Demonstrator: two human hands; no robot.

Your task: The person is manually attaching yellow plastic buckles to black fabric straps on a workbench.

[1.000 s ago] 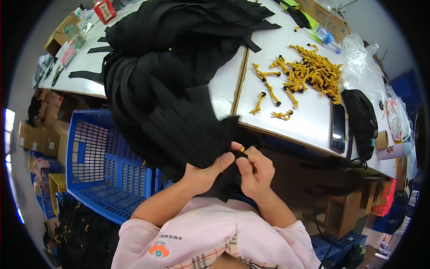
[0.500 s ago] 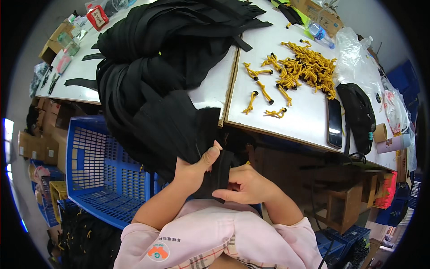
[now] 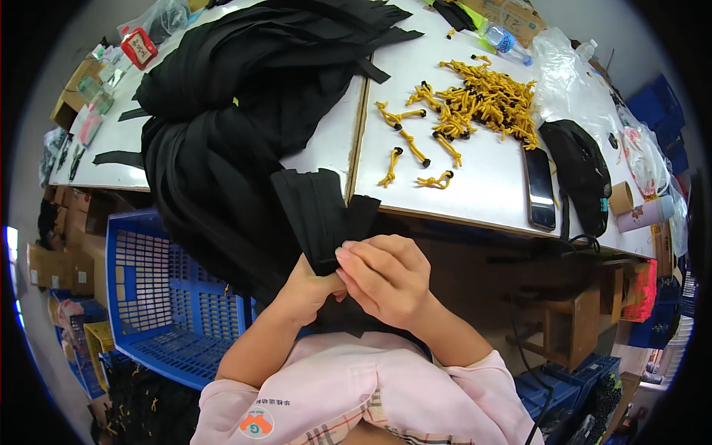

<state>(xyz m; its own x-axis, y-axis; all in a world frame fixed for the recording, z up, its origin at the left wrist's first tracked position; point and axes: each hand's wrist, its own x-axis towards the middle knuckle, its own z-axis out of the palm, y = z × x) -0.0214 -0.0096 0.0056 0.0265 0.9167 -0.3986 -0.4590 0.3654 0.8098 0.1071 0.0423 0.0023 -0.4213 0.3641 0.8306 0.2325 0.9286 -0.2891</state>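
My left hand (image 3: 305, 291) is closed around the lower part of a black zipper (image 3: 315, 211), whose end stands up toward the table edge. Against that same zipper, my right hand (image 3: 389, 278) presses its bent fingers, close to the left thumb. Whatever small part lies between the right fingertips is hidden. A large heap of black zipper strips (image 3: 222, 141) covers the left table and hangs over its edge beside my left forearm. On the right table lies a pile of yellow cord pulls (image 3: 486, 96) with black ends, several of them spread apart from the rest.
A blue plastic crate (image 3: 178, 297) stands below the table at left. The right table also carries a phone (image 3: 541, 189), a black pouch (image 3: 578, 174), a water bottle (image 3: 506, 43), a clear plastic bag (image 3: 564, 74) and a cup (image 3: 644, 214). A wooden stool (image 3: 571, 326) stands underneath.
My right hand has risen from near my lap and now meets the left hand at the zipper. The zipper's end has turned upward. The whole view has shifted slightly.
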